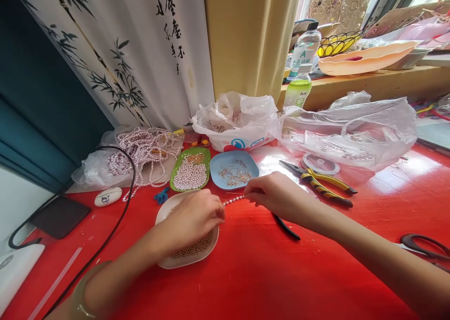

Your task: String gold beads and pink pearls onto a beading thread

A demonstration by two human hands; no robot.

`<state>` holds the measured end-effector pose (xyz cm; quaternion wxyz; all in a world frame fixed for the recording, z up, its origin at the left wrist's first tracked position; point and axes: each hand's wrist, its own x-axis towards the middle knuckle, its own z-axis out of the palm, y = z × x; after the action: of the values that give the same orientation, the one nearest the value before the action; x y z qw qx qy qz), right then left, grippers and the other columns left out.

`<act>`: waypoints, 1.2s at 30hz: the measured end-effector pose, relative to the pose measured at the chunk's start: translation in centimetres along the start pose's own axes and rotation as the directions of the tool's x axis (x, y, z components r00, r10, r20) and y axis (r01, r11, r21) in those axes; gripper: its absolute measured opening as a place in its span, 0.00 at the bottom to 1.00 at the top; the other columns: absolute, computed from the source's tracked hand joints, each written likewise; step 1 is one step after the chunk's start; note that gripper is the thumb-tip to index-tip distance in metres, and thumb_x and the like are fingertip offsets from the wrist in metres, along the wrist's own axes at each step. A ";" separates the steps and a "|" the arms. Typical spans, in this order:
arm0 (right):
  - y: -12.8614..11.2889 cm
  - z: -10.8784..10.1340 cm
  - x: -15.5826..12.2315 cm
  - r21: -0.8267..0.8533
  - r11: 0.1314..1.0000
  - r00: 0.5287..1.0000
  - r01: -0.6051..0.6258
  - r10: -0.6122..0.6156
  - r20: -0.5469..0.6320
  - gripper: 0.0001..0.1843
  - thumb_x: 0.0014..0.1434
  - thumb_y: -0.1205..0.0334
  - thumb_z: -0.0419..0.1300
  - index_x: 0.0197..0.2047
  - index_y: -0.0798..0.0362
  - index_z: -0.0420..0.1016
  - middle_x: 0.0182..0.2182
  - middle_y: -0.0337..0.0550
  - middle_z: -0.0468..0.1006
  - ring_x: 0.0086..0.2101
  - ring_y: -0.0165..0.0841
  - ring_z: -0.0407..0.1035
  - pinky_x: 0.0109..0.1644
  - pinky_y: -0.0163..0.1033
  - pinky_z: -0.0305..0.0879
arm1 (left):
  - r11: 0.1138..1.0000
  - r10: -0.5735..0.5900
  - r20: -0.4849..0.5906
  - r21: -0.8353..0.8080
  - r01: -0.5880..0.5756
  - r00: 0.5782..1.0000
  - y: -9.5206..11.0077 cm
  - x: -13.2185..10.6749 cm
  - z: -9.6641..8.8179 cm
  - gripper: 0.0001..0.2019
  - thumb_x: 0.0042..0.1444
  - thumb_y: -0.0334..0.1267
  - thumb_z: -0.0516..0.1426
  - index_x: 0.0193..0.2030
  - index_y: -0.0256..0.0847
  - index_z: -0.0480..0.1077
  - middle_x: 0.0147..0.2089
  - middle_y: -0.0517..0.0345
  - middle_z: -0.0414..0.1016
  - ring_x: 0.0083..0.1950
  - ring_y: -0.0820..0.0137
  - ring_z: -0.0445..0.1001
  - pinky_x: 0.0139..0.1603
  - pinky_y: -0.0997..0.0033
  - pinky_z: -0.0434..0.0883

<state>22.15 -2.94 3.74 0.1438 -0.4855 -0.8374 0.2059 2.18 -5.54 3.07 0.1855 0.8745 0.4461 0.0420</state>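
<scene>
A short string of pearl beads (233, 200) stretches between my two hands above the red table (246, 273). My left hand (198, 212) is closed in a pinch at its left end, over a pale dish (168, 263) of small gold beads (197, 247). At the other end my right hand (269, 191) pinches the string, its fingertips hiding that end. Just behind my hands are a green tray (173, 182) of loose pearl beads (190, 174) and a blue dish (218, 163) holding small metal findings (235, 175).
Yellow-black pliers (326, 189) and a clear spool (320, 164) lie right of my right hand; a dark tool handle (286, 227) lies below it. Scissors (425, 245) rest at far right. Pearl strands (140, 146) and plastic bags (239, 123) line the back. A black cable (119, 221) crosses the left.
</scene>
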 end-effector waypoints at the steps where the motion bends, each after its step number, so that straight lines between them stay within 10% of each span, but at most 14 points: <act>1: 0.0 0.0 0.0 0.019 1.000 1.000 -0.005 0.005 0.002 0.10 0.51 0.69 0.52 0.24 0.54 0.74 0.18 0.38 0.74 0.20 0.28 0.63 0.22 0.31 0.49 | 1.000 0.002 0.016 0.006 -0.002 1.000 0.0 -0.1 -0.1 0.08 0.53 0.34 0.52 0.28 0.40 0.71 0.30 0.57 0.71 0.35 0.67 0.66 0.37 0.69 0.60; 22: -0.7 0.1 -0.2 0.143 0.990 1.000 -0.004 0.008 -0.028 0.10 0.51 0.69 0.53 0.24 0.54 0.74 0.18 0.36 0.73 0.19 0.28 0.63 0.22 0.32 0.51 | 0.905 -0.143 0.032 0.410 0.117 0.989 2.5 -0.3 2.1 0.12 0.48 0.25 0.47 0.22 0.37 0.68 0.23 0.50 0.68 0.34 0.61 0.63 0.22 0.70 0.51; 27: -1.0 -0.1 -0.1 0.200 0.980 0.999 -0.002 0.009 -0.035 0.10 0.53 0.71 0.52 0.29 0.54 0.74 0.20 0.38 0.75 0.22 0.29 0.67 0.25 0.31 0.57 | 0.964 -0.261 -0.189 -0.008 0.264 0.947 1.4 0.3 0.6 0.08 0.49 0.33 0.50 0.28 0.41 0.70 0.28 0.56 0.67 0.30 0.68 0.65 0.28 0.70 0.59; 31: -0.8 0.2 0.1 0.306 0.952 0.996 0.009 0.019 -0.090 0.09 0.54 0.69 0.51 0.35 0.54 0.72 0.21 0.38 0.75 0.24 0.29 0.69 0.27 0.31 0.60 | 0.793 -0.400 -0.163 -0.555 0.252 0.902 -0.3 0.5 -1.1 0.04 0.45 0.35 0.54 0.26 0.39 0.68 0.26 0.59 0.68 0.26 0.72 0.65 0.26 0.73 0.61; 36: -0.6 1.3 0.3 0.258 0.965 0.995 0.051 -0.026 -0.099 0.05 0.53 0.67 0.54 0.28 0.53 0.71 0.24 0.40 0.75 0.25 0.31 0.67 0.27 0.33 0.59 | 0.761 -0.451 -0.344 -0.631 0.153 0.824 -3.0 -2.7 0.2 0.03 0.46 0.34 0.55 0.24 0.39 0.66 0.29 0.59 0.69 0.30 0.72 0.68 0.32 0.71 0.65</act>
<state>20.98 -3.20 2.90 0.2497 -0.4554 -0.8046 0.2877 -1.71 -6.12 2.06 0.3305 0.6510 0.5826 0.3571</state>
